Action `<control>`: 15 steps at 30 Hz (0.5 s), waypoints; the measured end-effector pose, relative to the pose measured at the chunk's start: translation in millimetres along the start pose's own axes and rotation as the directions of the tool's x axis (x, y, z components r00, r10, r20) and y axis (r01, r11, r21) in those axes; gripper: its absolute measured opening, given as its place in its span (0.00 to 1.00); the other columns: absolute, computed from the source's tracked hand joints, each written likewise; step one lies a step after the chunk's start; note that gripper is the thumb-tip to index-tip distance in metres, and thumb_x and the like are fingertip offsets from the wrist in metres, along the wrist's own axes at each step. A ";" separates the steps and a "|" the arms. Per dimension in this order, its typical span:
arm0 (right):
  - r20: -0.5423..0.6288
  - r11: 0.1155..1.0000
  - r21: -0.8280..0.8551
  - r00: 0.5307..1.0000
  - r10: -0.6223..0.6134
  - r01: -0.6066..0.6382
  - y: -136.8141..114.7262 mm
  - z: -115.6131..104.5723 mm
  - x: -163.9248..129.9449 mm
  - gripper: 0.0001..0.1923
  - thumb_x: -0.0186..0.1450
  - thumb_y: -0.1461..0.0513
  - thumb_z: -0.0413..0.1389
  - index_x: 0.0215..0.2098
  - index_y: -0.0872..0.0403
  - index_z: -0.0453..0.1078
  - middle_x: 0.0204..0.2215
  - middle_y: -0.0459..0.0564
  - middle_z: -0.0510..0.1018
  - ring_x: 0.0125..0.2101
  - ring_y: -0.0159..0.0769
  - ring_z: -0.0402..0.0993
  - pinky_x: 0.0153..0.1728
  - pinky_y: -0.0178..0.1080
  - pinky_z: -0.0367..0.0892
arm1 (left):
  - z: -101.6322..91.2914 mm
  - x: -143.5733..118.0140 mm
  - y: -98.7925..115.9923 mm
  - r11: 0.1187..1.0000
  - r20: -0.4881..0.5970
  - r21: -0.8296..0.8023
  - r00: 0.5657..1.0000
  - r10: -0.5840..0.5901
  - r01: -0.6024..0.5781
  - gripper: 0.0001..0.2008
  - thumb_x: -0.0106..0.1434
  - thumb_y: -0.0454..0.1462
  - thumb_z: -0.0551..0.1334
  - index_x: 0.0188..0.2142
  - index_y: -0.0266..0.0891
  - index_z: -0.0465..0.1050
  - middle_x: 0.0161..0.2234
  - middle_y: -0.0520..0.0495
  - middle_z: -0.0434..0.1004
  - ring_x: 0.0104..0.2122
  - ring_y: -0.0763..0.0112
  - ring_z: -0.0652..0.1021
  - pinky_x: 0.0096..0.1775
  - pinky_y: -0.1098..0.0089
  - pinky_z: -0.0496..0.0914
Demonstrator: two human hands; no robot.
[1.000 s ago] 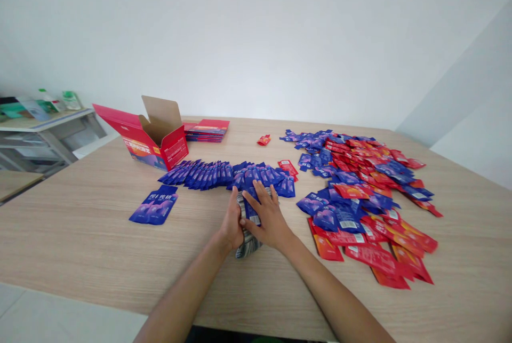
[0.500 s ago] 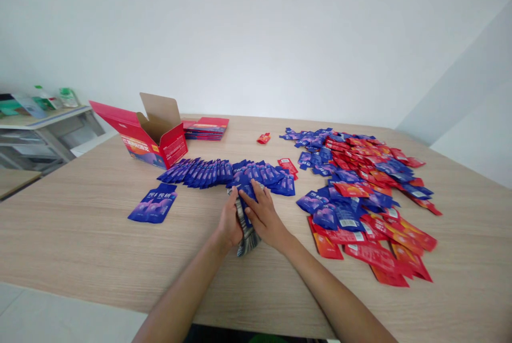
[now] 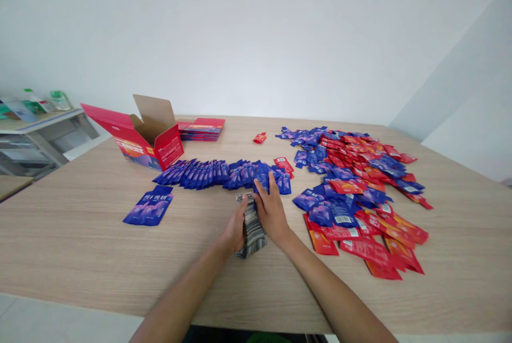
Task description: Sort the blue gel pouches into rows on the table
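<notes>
**Both hands squaring a stack of sachets on edge**

The left hand (image 3: 235, 227) and right hand (image 3: 272, 209) are pressing in from either side on a stack of sachets (image 3: 253, 228) that is standing on edge on the counter (image 3: 88, 247), their silvery edges facing up, so the pack is being kept tight and even rather than fanning out. Both hands are closed around this stack, with the right fingers (image 3: 264, 185) reaching forward onto the row of blue sachets (image 3: 216, 172) just beyond (overlapped like shingles, probably for easy gathering). To the right, a loose pile of red and blue sachets (image 3: 356, 188) is lying unsorted. An open red box (image 3: 140, 137) is sitting at the row's far left end, with a pair of blue sachets (image 3: 149, 207) lying apart nearer the counter's edge.
</notes>
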State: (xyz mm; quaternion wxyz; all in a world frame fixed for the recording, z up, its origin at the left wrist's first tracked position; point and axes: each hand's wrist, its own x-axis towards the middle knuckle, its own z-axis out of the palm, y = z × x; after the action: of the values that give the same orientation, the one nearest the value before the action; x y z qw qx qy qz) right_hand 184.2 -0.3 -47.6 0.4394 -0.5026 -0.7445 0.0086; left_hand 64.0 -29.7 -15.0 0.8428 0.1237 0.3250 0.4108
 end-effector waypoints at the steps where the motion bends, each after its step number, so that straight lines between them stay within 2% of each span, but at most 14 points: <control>1: 0.004 1.000 -0.020 1.000 -0.010 0.010 -0.3 1.1 -0.3 0.26 0.75 0.62 0.46 0.70 0.46 0.56 0.74 0.54 0.41 0.73 0.49 0.37 0.66 0.61 0.54 | -0.6 0.4 0.2 1.000 0.002 -0.007 1.000 -0.006 0.006 0.29 0.71 0.53 0.51 0.59 0.36 0.72 0.44 0.36 0.84 0.41 0.55 0.84 0.49 0.56 0.75; 5: 0.077 0.997 -0.054 0.995 -0.059 0.063 0.6 1.4 -1.1 0.27 0.73 0.65 0.48 0.69 0.49 0.58 0.74 0.57 0.41 0.72 0.52 0.41 0.66 0.61 0.56 | -2.5 0.7 3.7 0.998 0.021 -0.065 1.000 0.019 -0.018 0.27 0.70 0.52 0.53 0.58 0.37 0.73 0.44 0.38 0.84 0.42 0.55 0.84 0.50 0.55 0.75; 10: 0.217 0.992 -0.029 0.969 -0.115 0.124 -3.1 -4.8 -1.3 0.23 0.73 0.63 0.48 0.66 0.51 0.64 0.72 0.60 0.51 0.69 0.51 0.53 0.64 0.58 0.61 | -3.7 -0.9 19.0 0.984 -0.024 -0.137 0.994 0.108 -0.110 0.26 0.71 0.51 0.54 0.55 0.35 0.75 0.43 0.38 0.84 0.41 0.57 0.84 0.51 0.57 0.75; 12: 0.266 0.983 -0.064 0.952 -0.150 0.173 -8.0 -7.5 -0.9 0.23 0.73 0.62 0.49 0.65 0.52 0.65 0.71 0.61 0.55 0.69 0.51 0.55 0.65 0.59 0.58 | -4.9 -1.8 27.7 0.979 -0.055 -0.136 0.987 0.148 -0.154 0.25 0.70 0.51 0.54 0.52 0.34 0.76 0.42 0.38 0.84 0.41 0.57 0.84 0.50 0.58 0.75; 15: 0.298 0.961 -0.116 0.932 -0.208 0.251 -15.9 -10.9 -0.7 0.22 0.71 0.61 0.52 0.63 0.51 0.68 0.69 0.62 0.59 0.68 0.54 0.56 0.67 0.65 0.49 | -7.8 -3.2 39.4 0.966 -0.069 -0.128 0.973 0.219 -0.227 0.25 0.70 0.50 0.54 0.50 0.32 0.77 0.42 0.36 0.84 0.42 0.56 0.83 0.50 0.58 0.76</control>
State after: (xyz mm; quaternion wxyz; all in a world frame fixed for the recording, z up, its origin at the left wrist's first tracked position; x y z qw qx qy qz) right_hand 179.7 -13.3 -34.1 0.2868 -0.4375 -0.8518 -0.0281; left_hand 33.4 -7.8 -0.7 0.7886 0.0910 0.3032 0.5272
